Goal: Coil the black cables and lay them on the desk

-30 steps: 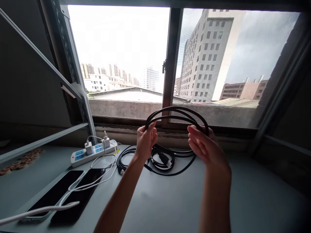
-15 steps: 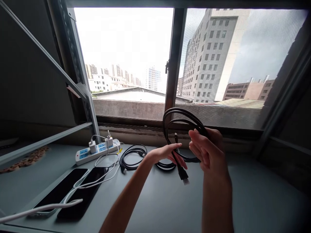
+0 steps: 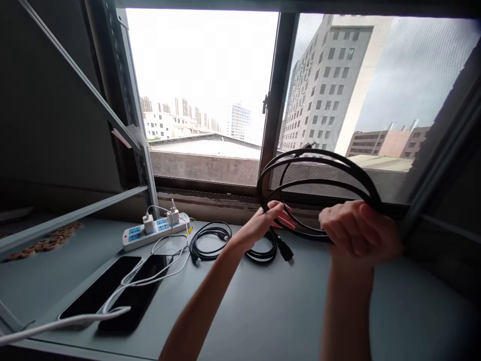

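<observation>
A black cable (image 3: 323,181) hangs in wide loops between my two hands, above the table. My right hand (image 3: 356,230) is closed in a fist around the right side of the loops. At the left side of the loops, my left hand (image 3: 272,215) has its thumb and fingers closed around the cable. One dark plug (image 3: 284,250) dangles below my left hand, and another cable end (image 3: 308,145) sticks up over the top of the loops. Behind my left wrist a second coiled black cable (image 3: 263,253) lies on the table, partly hidden.
Another coiled black cable (image 3: 210,243) lies left of my hands. A power strip (image 3: 158,231) with white chargers stands further left. Two dark phones (image 3: 101,288) (image 3: 131,301) lie in front, with white cables (image 3: 150,277) across them. A window (image 3: 199,100) and metal frame (image 3: 146,150) stand behind.
My right hand has moved right and closed into a fist, drawing the cable loops wider. The dangling plug has risen slightly, and the view has shifted a little.
</observation>
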### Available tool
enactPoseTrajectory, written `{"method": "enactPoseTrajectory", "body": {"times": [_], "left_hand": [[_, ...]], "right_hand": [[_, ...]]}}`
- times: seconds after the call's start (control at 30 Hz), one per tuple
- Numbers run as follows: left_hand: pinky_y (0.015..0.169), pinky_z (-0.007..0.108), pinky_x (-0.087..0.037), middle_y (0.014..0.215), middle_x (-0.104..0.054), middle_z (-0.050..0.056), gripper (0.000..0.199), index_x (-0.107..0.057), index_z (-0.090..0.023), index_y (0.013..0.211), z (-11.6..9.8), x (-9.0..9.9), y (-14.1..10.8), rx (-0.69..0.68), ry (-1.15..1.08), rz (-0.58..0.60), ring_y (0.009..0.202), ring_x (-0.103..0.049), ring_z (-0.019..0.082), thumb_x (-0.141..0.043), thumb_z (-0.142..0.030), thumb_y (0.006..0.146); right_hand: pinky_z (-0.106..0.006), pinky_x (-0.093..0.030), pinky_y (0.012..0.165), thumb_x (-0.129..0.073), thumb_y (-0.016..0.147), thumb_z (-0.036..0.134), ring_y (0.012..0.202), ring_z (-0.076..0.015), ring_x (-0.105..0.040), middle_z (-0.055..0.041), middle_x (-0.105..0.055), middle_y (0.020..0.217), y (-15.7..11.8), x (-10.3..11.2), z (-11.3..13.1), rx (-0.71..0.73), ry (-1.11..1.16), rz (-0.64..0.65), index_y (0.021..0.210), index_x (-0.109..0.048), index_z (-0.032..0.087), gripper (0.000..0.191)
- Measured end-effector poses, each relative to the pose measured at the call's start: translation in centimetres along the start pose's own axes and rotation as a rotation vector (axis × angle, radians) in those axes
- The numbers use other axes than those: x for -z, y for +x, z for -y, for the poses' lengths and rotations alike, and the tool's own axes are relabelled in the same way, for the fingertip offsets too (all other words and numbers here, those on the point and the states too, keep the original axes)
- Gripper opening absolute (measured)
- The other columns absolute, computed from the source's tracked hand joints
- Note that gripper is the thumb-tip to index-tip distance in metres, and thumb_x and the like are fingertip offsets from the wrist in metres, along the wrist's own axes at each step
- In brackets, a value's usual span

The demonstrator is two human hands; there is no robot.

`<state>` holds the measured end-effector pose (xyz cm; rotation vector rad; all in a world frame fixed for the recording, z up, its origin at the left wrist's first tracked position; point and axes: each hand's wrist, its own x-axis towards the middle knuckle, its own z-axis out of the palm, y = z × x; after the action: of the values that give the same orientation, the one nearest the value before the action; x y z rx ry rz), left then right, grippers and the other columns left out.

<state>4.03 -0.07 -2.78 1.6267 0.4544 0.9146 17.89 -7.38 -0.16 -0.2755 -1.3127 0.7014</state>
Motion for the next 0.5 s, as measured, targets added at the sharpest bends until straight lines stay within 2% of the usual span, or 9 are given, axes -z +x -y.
{"method": "enactPoseTrajectory", "body": {"times": [0.13,0.23,0.3,0.37,0.43,0.47,0.5], "left_hand": [[0.066,0.025,-0.046,0.072,-0.065,0.004,0.03,-0.049,-0.016,0.079,-0.1,0.2,0.3,-0.173,0.008,-0.169,0.067,-0.062,0.016,-0.042,-0.045,0.088],[0.062,0.025,-0.047,0.068,-0.062,0.004,0.033,-0.047,-0.017,0.075,-0.5,0.3,0.2,-0.297,-0.023,-0.273,0.064,-0.061,0.016,-0.043,-0.047,0.087],[0.061,0.025,-0.047,0.065,-0.06,0.002,0.034,-0.046,-0.017,0.078,-0.9,0.5,0.0,-0.329,-0.105,-0.303,0.062,-0.062,0.016,-0.043,-0.05,0.086],[0.059,0.025,-0.047,0.062,-0.057,-0.001,0.032,-0.046,-0.018,0.082,-1.4,0.7,-0.4,-0.346,-0.186,-0.325,0.058,-0.061,0.015,-0.047,-0.05,0.084],[0.056,0.024,-0.046,0.057,-0.052,-0.004,0.028,-0.048,-0.018,0.086,-1.9,1.0,-0.7,-0.395,-0.228,-0.358,0.053,-0.058,0.013,-0.052,-0.046,0.083],[0.053,0.023,-0.045,0.054,-0.049,-0.006,0.025,-0.049,-0.018,0.087,-2.1,1.2,-0.9,-0.433,-0.224,-0.386,0.049,-0.056,0.011,-0.055,-0.042,0.082],[0.048,0.021,-0.042,0.052,-0.046,-0.007,0.022,-0.051,-0.018,0.088,-2.3,1.4,-1.0,-0.472,-0.204,-0.423,0.045,-0.051,0.009,-0.056,-0.038,0.081]], "right_hand": [[-0.019,-0.001,0.024,-0.059,0.075,0.03,0.018,-0.0032,-0.007,0.0091,-0.005,0.022,0.5,-0.1,-1.0,0.01,0.196,0.041,0.04,-0.01,0.018,0.061],[-0.019,-0.002,0.025,-0.058,0.075,0.027,0.02,-0.0034,-0.007,0.0083,-0.006,0.024,0.8,-0.4,-1.5,-0.04,0.24,0.045,0.04,-0.012,0.017,0.058],[-0.018,-0.007,0.025,-0.06,0.073,0.027,0.023,-0.0032,-0.01,0.0088,-0.011,0.027,1.1,-0.4,-1.7,-0.113,0.2,-0.013,0.04,-0.019,0.018,0.053],[-0.017,-0.015,0.026,-0.064,0.071,0.029,0.025,-0.0033,-0.017,0.0098,-0.02,0.031,1.5,-0.4,-2.0,-0.16,0.143,-0.105,0.045,-0.033,0.019,0.042],[-0.016,-0.025,0.028,-0.067,0.07,0.032,0.029,-0.0044,-0.029,0.0104,-0.03,0.038,1.8,-0.3,-2.3,-0.144,0.069,-0.178,0.061,-0.05,0.021,0.022],[-0.017,-0.029,0.03,-0.067,0.07,0.033,0.032,-0.005,-0.036,0.0101,-0.037,0.044,1.8,-0.2,-2.4,-0.12,0.011,-0.198,0.075,-0.056,0.023,0.016],[-0.017,-0.031,0.031,-0.068,0.071,0.033,0.036,-0.0053,-0.041,0.009,-0.047,0.054,1.9,-0.2,-2.5,-0.091,-0.063,-0.205,0.091,-0.057,0.025,0.024]]}}
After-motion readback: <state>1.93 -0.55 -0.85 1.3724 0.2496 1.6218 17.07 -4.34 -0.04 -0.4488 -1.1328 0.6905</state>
